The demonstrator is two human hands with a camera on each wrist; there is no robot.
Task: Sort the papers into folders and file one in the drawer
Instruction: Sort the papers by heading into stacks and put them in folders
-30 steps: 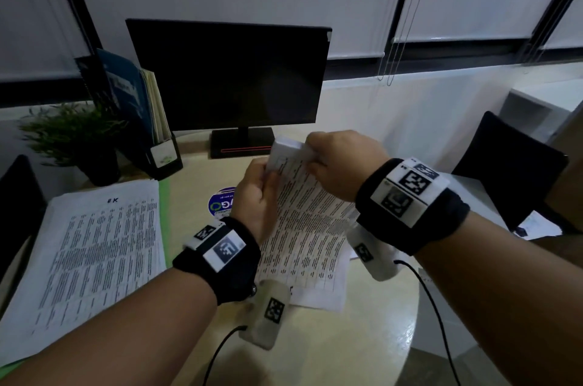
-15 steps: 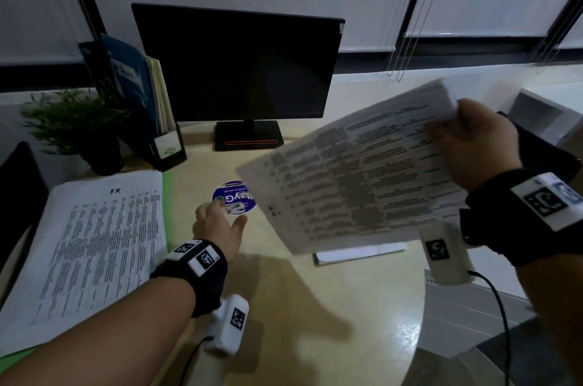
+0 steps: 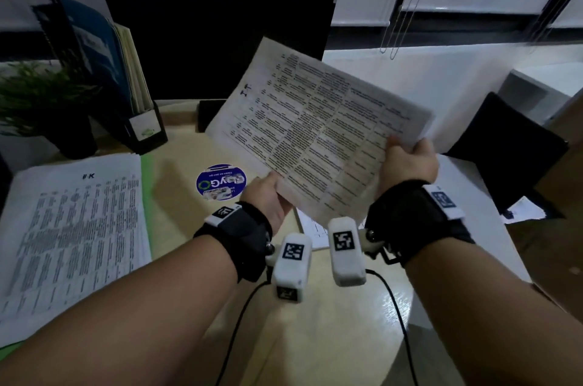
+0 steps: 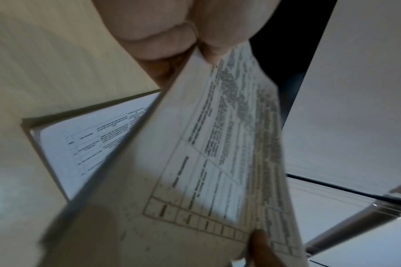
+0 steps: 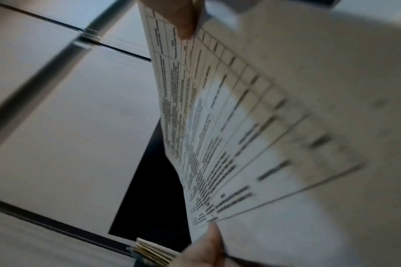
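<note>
A printed sheet of paper [image 3: 318, 130] with a table of text is held up above the round desk, tilted, in front of the monitor. My left hand [image 3: 268, 196] pinches its near left edge, and my right hand [image 3: 407, 161] grips its right edge. The left wrist view shows the sheet [image 4: 206, 171] from below with my thumb on it; the right wrist view shows the same sheet [image 5: 240, 126] between my fingers. Another printed page [image 4: 91, 140] lies on the desk under the sheet. A stack of printed pages [image 3: 69, 234] lies on a green folder [image 3: 146, 196] at the left.
A black monitor [image 3: 205, 32] stands at the back of the wooden desk [image 3: 315, 338]. A file holder with folders [image 3: 126, 86] and a potted plant [image 3: 41, 101] stand at the back left. A round sticker [image 3: 220, 182] is on the desk. A black chair [image 3: 504, 149] is at the right.
One second ago both hands held the sheet low over the desk. My right hand then lifted it alone; now my left hand has come back and pinches its left edge.
</note>
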